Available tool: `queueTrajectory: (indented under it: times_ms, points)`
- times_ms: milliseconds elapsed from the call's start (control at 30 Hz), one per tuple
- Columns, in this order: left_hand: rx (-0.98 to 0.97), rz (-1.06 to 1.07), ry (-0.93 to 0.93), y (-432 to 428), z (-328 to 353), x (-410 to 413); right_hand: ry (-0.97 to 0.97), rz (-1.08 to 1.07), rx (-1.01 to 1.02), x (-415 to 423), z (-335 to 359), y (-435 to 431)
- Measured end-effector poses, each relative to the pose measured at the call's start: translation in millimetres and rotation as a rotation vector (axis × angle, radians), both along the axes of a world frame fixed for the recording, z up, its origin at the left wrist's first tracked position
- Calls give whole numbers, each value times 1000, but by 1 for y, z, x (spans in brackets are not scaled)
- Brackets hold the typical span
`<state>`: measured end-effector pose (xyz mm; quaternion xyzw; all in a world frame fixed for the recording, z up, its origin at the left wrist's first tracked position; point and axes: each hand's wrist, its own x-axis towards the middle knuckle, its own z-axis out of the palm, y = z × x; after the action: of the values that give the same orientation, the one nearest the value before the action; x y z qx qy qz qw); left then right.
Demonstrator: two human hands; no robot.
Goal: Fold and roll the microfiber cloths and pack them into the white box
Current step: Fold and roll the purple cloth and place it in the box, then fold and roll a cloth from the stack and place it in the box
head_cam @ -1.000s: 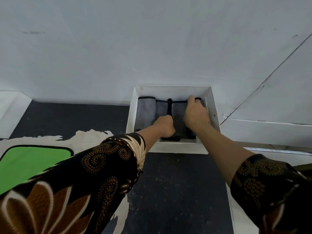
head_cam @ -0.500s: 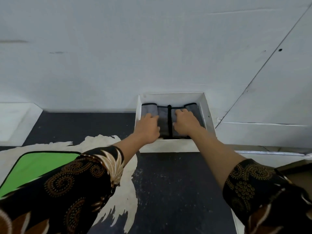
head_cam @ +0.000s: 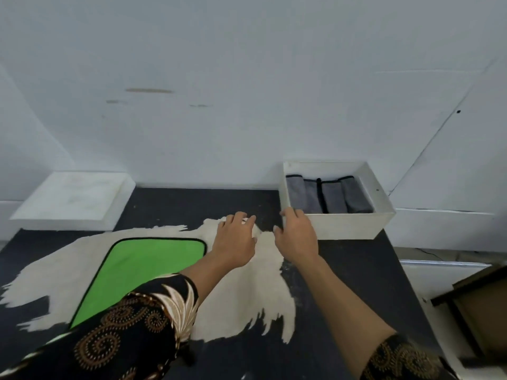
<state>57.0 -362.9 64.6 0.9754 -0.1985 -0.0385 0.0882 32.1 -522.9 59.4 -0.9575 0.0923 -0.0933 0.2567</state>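
The white box stands at the back right of the dark table, against the wall. Inside it lie several rolled grey cloths with black edging, side by side. A green microfiber cloth with a black hem lies flat at the left, on a worn pale patch of the tabletop. My left hand hovers over that patch, fingers relaxed, holding nothing. My right hand is just left of the box's front corner, fingers loose and empty. My left sleeve hides the green cloth's near corner.
A shallow white tray or lid sits at the back left against the wall. A dark wooden piece of furniture stands off the table's right edge. The dark tabletop stretches between my arms and the box.
Both hands have come out of the box, where they were pressing on the grey rolls, and moved back left over the table. The view has swung left.
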Motion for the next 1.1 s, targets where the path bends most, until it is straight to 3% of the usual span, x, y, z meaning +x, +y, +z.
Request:
queueTrajectory:
  times_ms: [167, 500, 900, 1100]
  points:
    - [41, 125, 80, 125, -19, -45, 120, 29, 37, -48, -26, 117]
    - [144, 314, 280, 302, -61, -120, 298, 219, -1, -103, -78, 252]
    - [271, 179, 297, 351, -104, -156, 456, 435, -324, -145, -106, 288]
    - [301, 160, 250, 353, -105, -155, 423, 456, -365, -146, -111, 283]
